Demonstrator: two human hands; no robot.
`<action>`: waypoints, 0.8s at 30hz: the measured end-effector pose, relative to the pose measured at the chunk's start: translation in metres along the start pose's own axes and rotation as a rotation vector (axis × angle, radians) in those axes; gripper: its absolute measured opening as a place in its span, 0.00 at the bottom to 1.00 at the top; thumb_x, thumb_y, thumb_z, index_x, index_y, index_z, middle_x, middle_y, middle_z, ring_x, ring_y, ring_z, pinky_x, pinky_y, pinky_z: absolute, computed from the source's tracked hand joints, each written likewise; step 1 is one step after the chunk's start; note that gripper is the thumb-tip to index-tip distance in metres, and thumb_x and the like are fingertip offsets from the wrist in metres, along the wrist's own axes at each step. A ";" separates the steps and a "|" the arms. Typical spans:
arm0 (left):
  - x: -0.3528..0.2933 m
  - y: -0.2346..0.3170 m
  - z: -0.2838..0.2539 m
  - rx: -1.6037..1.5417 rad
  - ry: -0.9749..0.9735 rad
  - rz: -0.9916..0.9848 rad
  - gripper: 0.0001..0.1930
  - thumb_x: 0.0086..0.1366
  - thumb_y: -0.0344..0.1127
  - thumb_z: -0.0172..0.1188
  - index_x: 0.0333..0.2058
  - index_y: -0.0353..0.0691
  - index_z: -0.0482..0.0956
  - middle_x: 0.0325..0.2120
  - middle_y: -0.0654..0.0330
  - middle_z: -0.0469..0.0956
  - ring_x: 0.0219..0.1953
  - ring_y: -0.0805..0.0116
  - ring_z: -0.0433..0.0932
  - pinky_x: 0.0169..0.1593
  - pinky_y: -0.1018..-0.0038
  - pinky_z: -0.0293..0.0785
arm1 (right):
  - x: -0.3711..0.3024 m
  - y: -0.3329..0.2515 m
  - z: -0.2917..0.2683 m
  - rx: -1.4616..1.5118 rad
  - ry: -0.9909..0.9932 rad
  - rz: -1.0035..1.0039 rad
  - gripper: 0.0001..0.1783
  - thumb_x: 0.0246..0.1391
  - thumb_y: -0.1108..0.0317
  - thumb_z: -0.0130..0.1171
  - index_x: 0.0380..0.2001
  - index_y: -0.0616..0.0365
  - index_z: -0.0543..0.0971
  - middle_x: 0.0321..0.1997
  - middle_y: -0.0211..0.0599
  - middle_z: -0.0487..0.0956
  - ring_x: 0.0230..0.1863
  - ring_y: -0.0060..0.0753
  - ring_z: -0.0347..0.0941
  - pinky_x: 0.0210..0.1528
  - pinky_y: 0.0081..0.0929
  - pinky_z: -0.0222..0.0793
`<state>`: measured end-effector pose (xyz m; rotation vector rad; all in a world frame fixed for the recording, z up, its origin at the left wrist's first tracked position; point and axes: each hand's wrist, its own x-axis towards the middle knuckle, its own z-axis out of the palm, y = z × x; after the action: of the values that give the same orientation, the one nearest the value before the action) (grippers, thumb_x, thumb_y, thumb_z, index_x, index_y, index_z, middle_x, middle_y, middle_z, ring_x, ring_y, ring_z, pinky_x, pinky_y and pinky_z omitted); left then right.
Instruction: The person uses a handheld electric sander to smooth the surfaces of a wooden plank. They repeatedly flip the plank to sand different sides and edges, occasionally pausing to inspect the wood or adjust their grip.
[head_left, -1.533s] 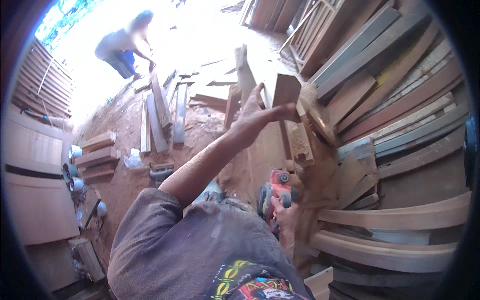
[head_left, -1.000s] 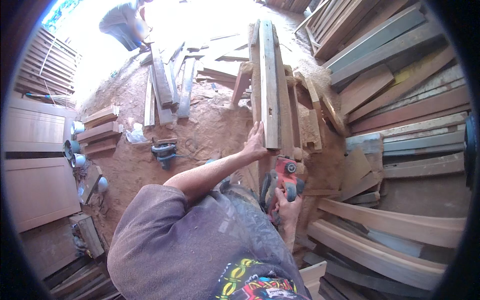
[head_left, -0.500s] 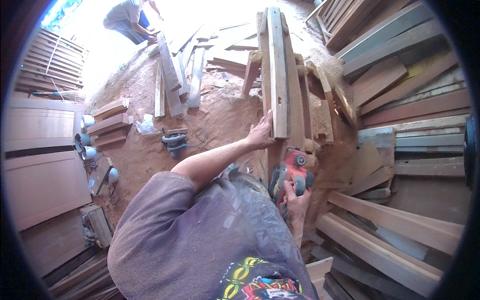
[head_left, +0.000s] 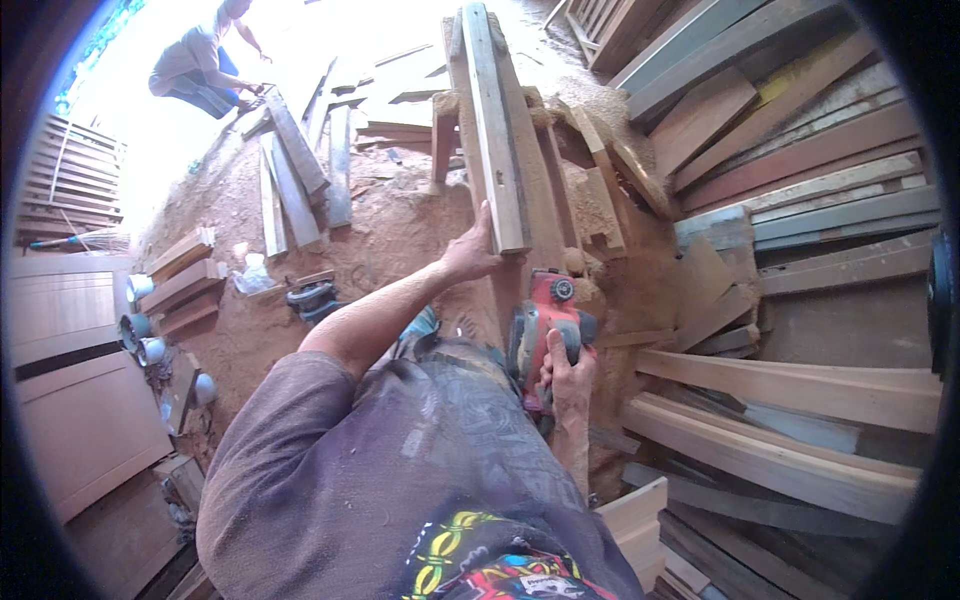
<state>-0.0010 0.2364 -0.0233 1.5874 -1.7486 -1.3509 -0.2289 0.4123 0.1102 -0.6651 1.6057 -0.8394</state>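
A long squared timber lies lengthwise on a wooden bench, pointing away from me. At its near end my left hand grips it, with fingers along the left side and the thumb at the end. My right hand is closed around the handle of a red and black electric hand planer. The planer is just short of the timber's near end, apart from it. The planer's underside is hidden.
Sawdust covers the ground. Stacked boards and long planks fill the right side. At left are panelled doors, paint tins, short wood blocks and another power tool. Someone bends over boards at the far left.
The whole view has shifted, so the bench and timber appear farther left and slightly higher. Both hands keep their holds, and the planer stays close to the timber's near end.
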 end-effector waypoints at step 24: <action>-0.017 -0.027 -0.016 -0.003 -0.102 0.131 0.54 0.66 0.45 0.65 0.81 0.43 0.38 0.78 0.39 0.53 0.63 0.37 0.78 0.55 0.43 0.81 | 0.029 -0.130 0.079 -0.140 -0.169 0.106 0.26 0.75 0.46 0.57 0.31 0.58 0.77 0.18 0.23 0.71 0.17 0.16 0.65 0.18 0.21 0.60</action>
<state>0.0310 0.2496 -0.0341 1.3975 -1.8736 -1.3918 -0.1598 0.3003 0.1916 -0.7238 1.5412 -0.5817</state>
